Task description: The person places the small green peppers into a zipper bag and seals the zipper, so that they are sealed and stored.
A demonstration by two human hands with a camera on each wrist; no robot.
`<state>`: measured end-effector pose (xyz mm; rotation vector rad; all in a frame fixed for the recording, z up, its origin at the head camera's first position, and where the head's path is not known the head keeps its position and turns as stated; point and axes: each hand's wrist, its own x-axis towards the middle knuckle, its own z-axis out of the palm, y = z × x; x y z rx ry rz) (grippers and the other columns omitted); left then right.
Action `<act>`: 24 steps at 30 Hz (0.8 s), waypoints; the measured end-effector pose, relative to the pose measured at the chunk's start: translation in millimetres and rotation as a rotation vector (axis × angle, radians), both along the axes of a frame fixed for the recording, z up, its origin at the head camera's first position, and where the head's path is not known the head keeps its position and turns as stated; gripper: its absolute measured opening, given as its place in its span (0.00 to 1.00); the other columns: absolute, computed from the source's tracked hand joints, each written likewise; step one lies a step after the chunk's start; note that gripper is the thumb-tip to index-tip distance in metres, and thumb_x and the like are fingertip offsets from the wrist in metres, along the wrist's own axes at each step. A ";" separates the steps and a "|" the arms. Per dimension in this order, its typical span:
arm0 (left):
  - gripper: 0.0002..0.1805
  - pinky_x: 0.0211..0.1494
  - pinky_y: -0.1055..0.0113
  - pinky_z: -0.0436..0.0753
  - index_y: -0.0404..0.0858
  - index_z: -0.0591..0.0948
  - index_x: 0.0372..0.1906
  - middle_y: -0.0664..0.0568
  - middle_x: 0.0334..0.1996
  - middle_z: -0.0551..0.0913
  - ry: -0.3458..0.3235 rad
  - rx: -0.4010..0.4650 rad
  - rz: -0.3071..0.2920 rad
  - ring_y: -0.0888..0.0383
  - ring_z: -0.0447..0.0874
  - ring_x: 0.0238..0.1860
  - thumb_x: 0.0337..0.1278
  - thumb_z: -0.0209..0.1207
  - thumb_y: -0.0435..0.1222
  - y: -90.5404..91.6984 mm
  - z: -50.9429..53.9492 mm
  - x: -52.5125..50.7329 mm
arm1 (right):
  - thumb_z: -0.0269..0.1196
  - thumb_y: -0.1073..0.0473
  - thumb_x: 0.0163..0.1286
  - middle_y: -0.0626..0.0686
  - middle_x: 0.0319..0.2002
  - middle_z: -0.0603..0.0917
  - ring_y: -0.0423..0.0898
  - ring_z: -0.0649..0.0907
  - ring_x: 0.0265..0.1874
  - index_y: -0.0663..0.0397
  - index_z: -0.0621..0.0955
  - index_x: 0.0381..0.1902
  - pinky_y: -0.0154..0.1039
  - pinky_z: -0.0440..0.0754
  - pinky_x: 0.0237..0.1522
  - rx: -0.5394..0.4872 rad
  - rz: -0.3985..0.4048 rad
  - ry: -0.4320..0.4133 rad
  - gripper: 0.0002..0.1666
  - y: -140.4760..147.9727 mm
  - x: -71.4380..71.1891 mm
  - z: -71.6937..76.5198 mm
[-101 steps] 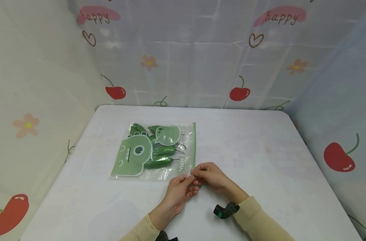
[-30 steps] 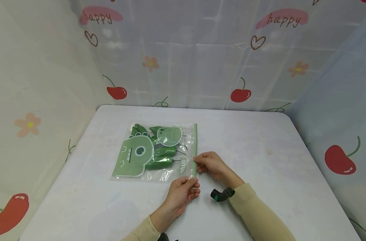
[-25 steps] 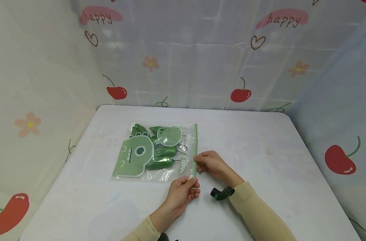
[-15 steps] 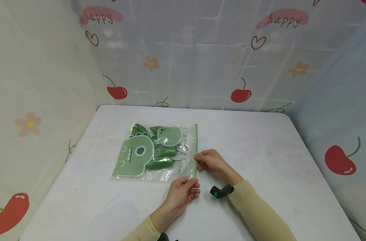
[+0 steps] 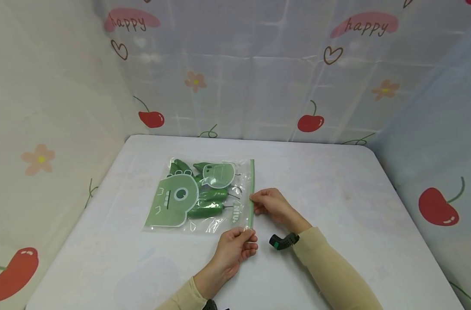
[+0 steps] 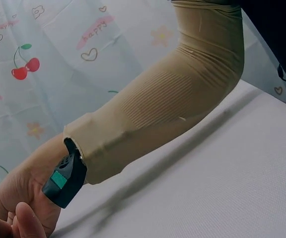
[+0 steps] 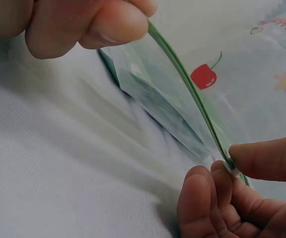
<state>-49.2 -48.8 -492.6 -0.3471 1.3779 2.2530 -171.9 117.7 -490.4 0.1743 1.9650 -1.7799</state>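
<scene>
A clear zip bag (image 5: 219, 224) with a green dinosaur print lies flat on the white table, several green peppers (image 5: 204, 210) inside it. Its green seal strip (image 5: 252, 172) runs along the right side. My left hand (image 5: 229, 252) pinches the bag's near right corner. Farther up the strip, my right hand (image 5: 273, 206) pinches the seal between thumb and fingers. Seen from the right wrist, the strip (image 7: 187, 84) bows between the left hand's fingertips (image 7: 118, 22) and the right hand (image 7: 242, 188). In the left wrist view a left fingertip (image 6: 30, 220) overlaps the right hand (image 6: 21, 193).
The white table (image 5: 336, 193) extends around the bag on all sides. Printed curtains (image 5: 251, 86) stand behind and beside it. A black wrist device (image 5: 283, 241) sits under the right wrist, and another shows partly below the left sleeve.
From beside the left hand at the corner, my right hand has moved along the seal strip, away from me. The left hand keeps its pinch, and the bag lies almost where it was.
</scene>
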 end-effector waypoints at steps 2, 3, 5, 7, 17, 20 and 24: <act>0.09 0.33 0.73 0.86 0.30 0.81 0.44 0.54 0.29 0.85 0.000 -0.001 0.000 0.64 0.85 0.27 0.72 0.60 0.35 0.1 0.2 0.1 | 0.63 0.61 0.74 0.49 0.23 0.82 0.41 0.81 0.22 0.74 0.84 0.45 0.32 0.84 0.28 0.006 -0.010 0.004 0.15 -0.8 -1.1 1.4; 0.09 0.33 0.73 0.86 0.30 0.81 0.44 0.54 0.29 0.85 0.000 -0.002 0.001 0.64 0.85 0.27 0.72 0.60 0.35 0.2 0.4 0.1 | 0.63 0.62 0.74 0.49 0.23 0.82 0.41 0.81 0.22 0.74 0.84 0.45 0.32 0.84 0.29 0.011 -0.015 0.007 0.15 -1.4 -1.6 2.2; 0.09 0.33 0.73 0.86 0.30 0.81 0.44 0.54 0.29 0.85 -0.001 -0.004 0.001 0.64 0.85 0.26 0.72 0.60 0.34 0.2 0.9 0.3 | 0.64 0.62 0.74 0.48 0.24 0.82 0.41 0.81 0.22 0.73 0.84 0.45 0.33 0.84 0.29 0.025 -0.027 0.012 0.15 -2.1 -2.9 3.3; 0.10 0.33 0.73 0.87 0.30 0.81 0.45 0.53 0.29 0.85 -0.002 -0.008 0.000 0.64 0.85 0.26 0.72 0.60 0.35 0.4 1.4 0.5 | 0.64 0.62 0.74 0.49 0.24 0.82 0.41 0.81 0.22 0.73 0.84 0.44 0.33 0.84 0.29 0.035 -0.038 0.016 0.14 -2.5 -4.7 3.5; 0.11 0.33 0.72 0.87 0.29 0.81 0.46 0.53 0.30 0.85 -0.014 -0.020 0.001 0.64 0.85 0.27 0.73 0.60 0.35 1.0 1.7 0.6 | 0.64 0.60 0.74 0.49 0.24 0.82 0.40 0.81 0.22 0.71 0.84 0.44 0.32 0.84 0.28 0.063 -0.058 0.007 0.15 -2.3 -13.5 3.3; 0.11 0.33 0.72 0.87 0.29 0.81 0.47 0.53 0.30 0.85 -0.018 -0.027 0.001 0.63 0.85 0.27 0.73 0.59 0.35 1.3 1.1 0.5 | 0.64 0.60 0.74 0.50 0.24 0.82 0.40 0.81 0.22 0.71 0.84 0.44 0.32 0.83 0.28 0.058 -0.060 0.001 0.15 -1.8 -16.7 2.1; 0.11 0.33 0.72 0.87 0.29 0.81 0.46 0.53 0.30 0.85 -0.016 -0.027 0.002 0.63 0.85 0.27 0.72 0.60 0.35 1.5 0.5 0.5 | 0.64 0.60 0.75 0.49 0.24 0.82 0.40 0.81 0.22 0.71 0.84 0.43 0.32 0.84 0.29 0.047 -0.056 0.007 0.15 -0.5 -22.1 0.6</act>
